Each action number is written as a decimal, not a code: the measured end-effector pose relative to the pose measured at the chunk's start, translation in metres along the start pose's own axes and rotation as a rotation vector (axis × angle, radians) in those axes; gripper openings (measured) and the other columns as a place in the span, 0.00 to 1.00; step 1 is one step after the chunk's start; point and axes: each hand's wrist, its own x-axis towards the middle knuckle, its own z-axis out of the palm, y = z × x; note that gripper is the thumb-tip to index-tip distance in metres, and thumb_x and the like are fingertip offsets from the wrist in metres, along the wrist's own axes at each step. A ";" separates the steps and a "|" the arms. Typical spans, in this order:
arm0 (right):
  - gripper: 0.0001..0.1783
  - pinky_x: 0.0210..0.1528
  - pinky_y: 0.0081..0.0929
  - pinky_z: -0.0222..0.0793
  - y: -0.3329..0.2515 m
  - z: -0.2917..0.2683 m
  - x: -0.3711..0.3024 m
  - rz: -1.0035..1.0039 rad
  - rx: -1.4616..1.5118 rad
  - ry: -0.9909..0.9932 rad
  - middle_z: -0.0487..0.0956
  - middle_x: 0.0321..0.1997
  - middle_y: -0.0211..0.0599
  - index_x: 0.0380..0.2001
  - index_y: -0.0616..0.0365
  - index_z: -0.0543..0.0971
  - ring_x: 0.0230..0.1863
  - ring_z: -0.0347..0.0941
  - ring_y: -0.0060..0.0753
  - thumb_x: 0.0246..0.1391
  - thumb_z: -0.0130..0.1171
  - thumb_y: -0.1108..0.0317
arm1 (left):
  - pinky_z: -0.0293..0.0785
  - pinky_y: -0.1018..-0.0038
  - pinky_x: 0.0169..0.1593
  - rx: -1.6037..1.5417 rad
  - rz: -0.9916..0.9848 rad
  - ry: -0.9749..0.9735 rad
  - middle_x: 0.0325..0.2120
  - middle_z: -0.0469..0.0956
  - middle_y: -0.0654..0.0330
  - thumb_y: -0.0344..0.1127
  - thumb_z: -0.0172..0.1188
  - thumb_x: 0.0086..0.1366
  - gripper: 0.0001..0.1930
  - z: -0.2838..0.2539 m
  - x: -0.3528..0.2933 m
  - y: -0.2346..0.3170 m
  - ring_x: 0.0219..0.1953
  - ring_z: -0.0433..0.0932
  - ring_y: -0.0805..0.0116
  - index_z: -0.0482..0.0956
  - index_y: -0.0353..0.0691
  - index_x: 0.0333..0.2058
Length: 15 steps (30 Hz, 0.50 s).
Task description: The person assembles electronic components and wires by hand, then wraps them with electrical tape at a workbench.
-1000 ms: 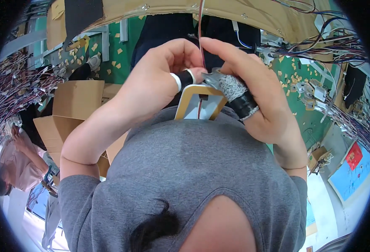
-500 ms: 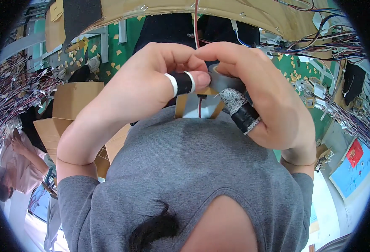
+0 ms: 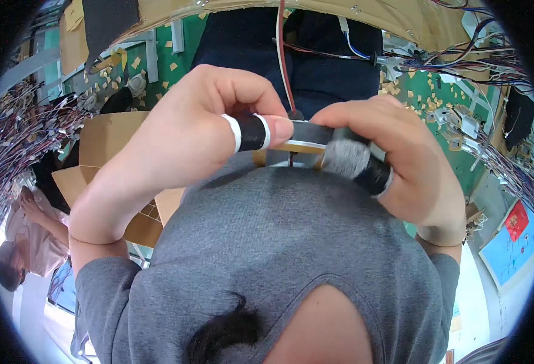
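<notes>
My left hand, with black and white tape around its thumb, is closed in a pinch at the left end of a dark tape strip. From there the strip stretches across to my right hand, whose fingers curl around a tape roll mostly hidden by them. The right thumb wears a grey knitted cover and black tape and is blurred. A red and white wire pair runs down from the far edge to the strip. Behind and below the strip, close to my shirt, part of a pale yellow-edged piece shows.
A brown work board crosses the far edge. Bundles of wires hang at the right, and more wires at the left. An opened cardboard box stands by my left arm. Another person sits at the far left.
My hands have moved slightly apart. The tape strip now shows stretched between them, and the right hand has turned, covering more of the roll.
</notes>
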 end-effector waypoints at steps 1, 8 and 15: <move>0.20 0.40 0.30 0.57 -0.002 0.003 -0.002 0.003 0.003 0.029 0.77 0.36 0.38 0.37 0.61 0.76 0.32 0.69 0.39 0.33 0.55 0.73 | 0.63 0.83 0.35 0.000 -0.003 0.005 0.25 0.71 0.64 0.32 0.61 0.55 0.08 0.000 0.000 -0.002 0.31 0.70 0.78 0.76 0.33 0.24; 0.22 0.41 0.33 0.57 -0.009 0.006 0.000 -0.095 -0.280 -0.029 0.72 0.29 0.37 0.36 0.61 0.76 0.30 0.67 0.38 0.29 0.58 0.74 | 0.63 0.83 0.32 0.120 0.055 -0.037 0.21 0.73 0.66 0.31 0.62 0.52 0.06 -0.012 -0.001 -0.001 0.27 0.69 0.80 0.78 0.34 0.23; 0.24 0.41 0.36 0.57 -0.019 0.002 0.007 -0.185 -0.412 -0.103 0.71 0.28 0.36 0.36 0.62 0.76 0.30 0.67 0.40 0.25 0.58 0.74 | 0.68 0.79 0.36 0.564 0.240 0.047 0.22 0.72 0.61 0.24 0.62 0.50 0.05 -0.005 -0.009 0.009 0.32 0.72 0.71 0.74 0.33 0.21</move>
